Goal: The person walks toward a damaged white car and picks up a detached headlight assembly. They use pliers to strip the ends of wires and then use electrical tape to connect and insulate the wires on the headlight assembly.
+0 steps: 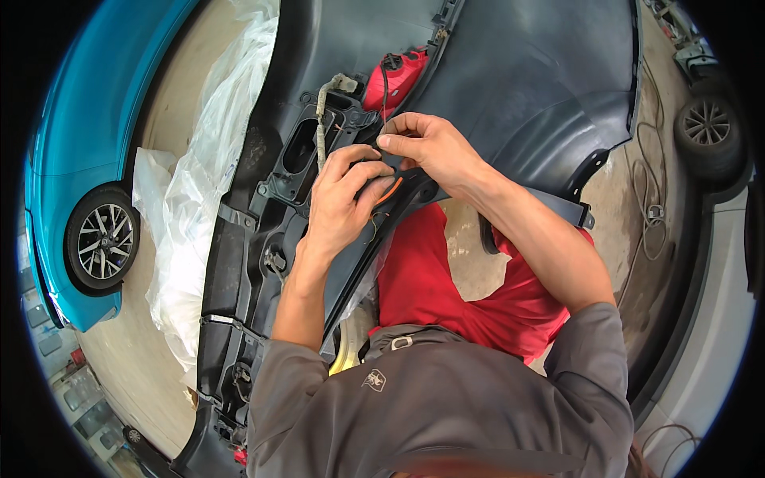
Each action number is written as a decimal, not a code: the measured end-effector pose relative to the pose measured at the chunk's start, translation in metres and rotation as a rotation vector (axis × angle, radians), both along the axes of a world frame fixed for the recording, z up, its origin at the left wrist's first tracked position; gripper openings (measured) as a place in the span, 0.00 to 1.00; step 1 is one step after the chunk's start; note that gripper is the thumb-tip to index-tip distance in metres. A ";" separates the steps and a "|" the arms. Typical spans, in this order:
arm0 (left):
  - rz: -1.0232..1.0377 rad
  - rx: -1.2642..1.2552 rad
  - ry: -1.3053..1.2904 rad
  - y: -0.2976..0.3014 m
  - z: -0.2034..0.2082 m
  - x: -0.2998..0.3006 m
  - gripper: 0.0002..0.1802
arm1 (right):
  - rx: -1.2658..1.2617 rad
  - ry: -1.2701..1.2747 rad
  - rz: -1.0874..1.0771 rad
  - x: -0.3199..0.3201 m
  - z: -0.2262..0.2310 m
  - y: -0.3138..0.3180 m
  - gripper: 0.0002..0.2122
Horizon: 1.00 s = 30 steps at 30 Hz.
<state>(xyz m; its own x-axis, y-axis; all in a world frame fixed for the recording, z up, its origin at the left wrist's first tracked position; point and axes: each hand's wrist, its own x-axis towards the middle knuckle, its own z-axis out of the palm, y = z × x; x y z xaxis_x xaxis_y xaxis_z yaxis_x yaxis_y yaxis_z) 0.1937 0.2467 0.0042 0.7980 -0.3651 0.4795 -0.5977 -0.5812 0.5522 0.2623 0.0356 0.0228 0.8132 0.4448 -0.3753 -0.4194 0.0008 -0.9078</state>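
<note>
A large dark car bumper cover [215, 275] lies in front of me and to my left. On its inner side sit a black bracket [280, 182] and a red lamp [396, 78]. From the lamp a thin dark wire [386, 99] runs down to my right hand [434, 150], which pinches it between thumb and fingertips. Close beside it, my left hand [347, 191] is closed with curled fingers; its grip is hidden. An orange strip [390, 191] shows just under that hand, and I cannot tell what it belongs to. A tape-wrapped cable [321, 119] stands at the bracket.
Crumpled clear plastic sheeting [191, 215] lies left of the bumper. A turquoise car [100, 119] stands beyond it. Right of me are a dark body panel [542, 72], a looped cable [649, 179] on the floor and a wheel [708, 127].
</note>
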 end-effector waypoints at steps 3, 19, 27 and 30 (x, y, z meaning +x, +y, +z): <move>0.231 -0.100 0.224 -0.013 0.013 -0.009 0.28 | 0.113 0.052 0.012 0.000 -0.002 0.001 0.11; 0.483 -0.248 0.453 -0.022 0.022 0.007 0.40 | 0.133 0.030 0.046 0.005 -0.003 0.002 0.11; 0.251 -0.825 0.467 -0.022 0.008 0.002 0.40 | 0.228 0.107 0.015 0.003 -0.006 0.003 0.11; 0.323 -0.752 0.558 -0.021 0.011 0.005 0.38 | 0.191 0.092 0.009 0.001 -0.003 0.002 0.11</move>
<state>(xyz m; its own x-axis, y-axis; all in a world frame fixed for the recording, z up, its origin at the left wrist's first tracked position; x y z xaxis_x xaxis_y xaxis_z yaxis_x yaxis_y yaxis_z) 0.1991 0.2260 0.0148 0.9876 0.1552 0.0223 -0.0143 -0.0526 0.9985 0.2637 0.0378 0.0197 0.7754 0.5218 -0.3557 -0.5009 0.1652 -0.8496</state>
